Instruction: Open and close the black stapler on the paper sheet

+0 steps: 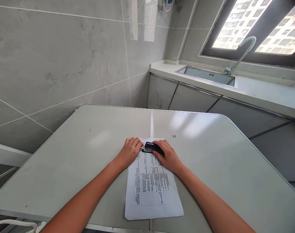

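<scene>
A black stapler (153,147) lies over the far part of a printed paper stack (153,191) on the table. My right hand (168,156) is wrapped round the stapler's right end. At the stapler's left tip, my left hand (131,151) has its fingers curled at the paper's far left edge; what they pinch, if anything, is hidden. Just beyond my right hand lie small metal pieces (174,136), perhaps staples.
The pale folding table (101,187) has a metal seam down its middle. Behind it on the right, a counter (264,89) holds a sink (208,74) and a curved tap (244,53). A white cable (14,222) hangs at the lower left.
</scene>
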The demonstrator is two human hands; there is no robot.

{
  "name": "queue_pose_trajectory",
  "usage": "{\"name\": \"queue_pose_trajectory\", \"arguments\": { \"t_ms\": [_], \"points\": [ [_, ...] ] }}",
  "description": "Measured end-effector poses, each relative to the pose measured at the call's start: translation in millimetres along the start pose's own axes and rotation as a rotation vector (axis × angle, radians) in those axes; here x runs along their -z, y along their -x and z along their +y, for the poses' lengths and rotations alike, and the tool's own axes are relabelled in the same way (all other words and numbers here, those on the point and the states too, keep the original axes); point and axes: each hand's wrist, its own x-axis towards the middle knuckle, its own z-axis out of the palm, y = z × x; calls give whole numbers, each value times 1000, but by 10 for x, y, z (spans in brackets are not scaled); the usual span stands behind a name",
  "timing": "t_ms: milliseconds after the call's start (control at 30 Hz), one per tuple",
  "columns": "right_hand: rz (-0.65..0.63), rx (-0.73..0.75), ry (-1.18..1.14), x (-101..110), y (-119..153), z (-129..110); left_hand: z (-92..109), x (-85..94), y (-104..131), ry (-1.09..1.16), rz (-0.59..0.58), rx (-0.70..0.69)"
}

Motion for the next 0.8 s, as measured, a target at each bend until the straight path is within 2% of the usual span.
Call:
{"name": "queue_pose_trajectory", "arguments": {
  "t_ms": [200, 433, 667, 800],
  "points": [
    [-9, 1, -5, -3, 1, 7, -25, 17, 8, 53, -3, 22],
    [-4, -21, -11, -5, 2, 6, -191, 63, 57, 220, 26, -1],
    [63, -5, -108, 42, 23, 51, -429, 247, 124, 380, -73, -60],
    [92, 87, -201, 54, 39, -39, -324, 307, 135, 424, 15, -106]
  ]
}}
